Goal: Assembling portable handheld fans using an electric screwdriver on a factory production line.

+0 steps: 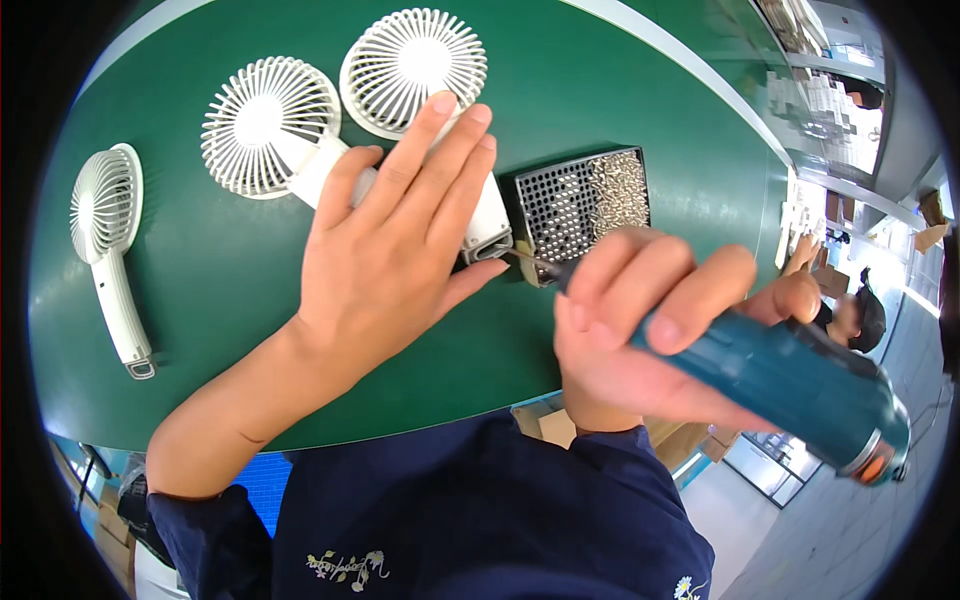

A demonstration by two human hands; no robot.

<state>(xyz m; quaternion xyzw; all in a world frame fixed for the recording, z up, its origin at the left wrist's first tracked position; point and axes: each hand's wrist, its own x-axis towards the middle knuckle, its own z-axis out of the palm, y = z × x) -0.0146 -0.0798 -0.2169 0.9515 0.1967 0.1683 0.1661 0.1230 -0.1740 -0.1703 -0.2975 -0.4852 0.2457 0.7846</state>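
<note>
My left hand (395, 215) lies over the handle of a white handheld fan (420, 60), its fingers stretched along it and the thumb by the handle's end. Under the same hand's edge is the handle of a second white handheld fan (268, 125), partly hidden. My right hand (650, 320) is closed around a teal electric screwdriver (775, 375), held at a slant. The thin bit (530, 259) points at the open end of the first fan's handle; whether it touches a screw there cannot be made out.
A black perforated screw tray (550, 205) stands just right of the fan handle, with a heap of small silvery screws (620, 190) on its right side. A third white handheld fan (118, 290) lies at the left of the green table (420, 410). Another person (850, 315) is at the far right.
</note>
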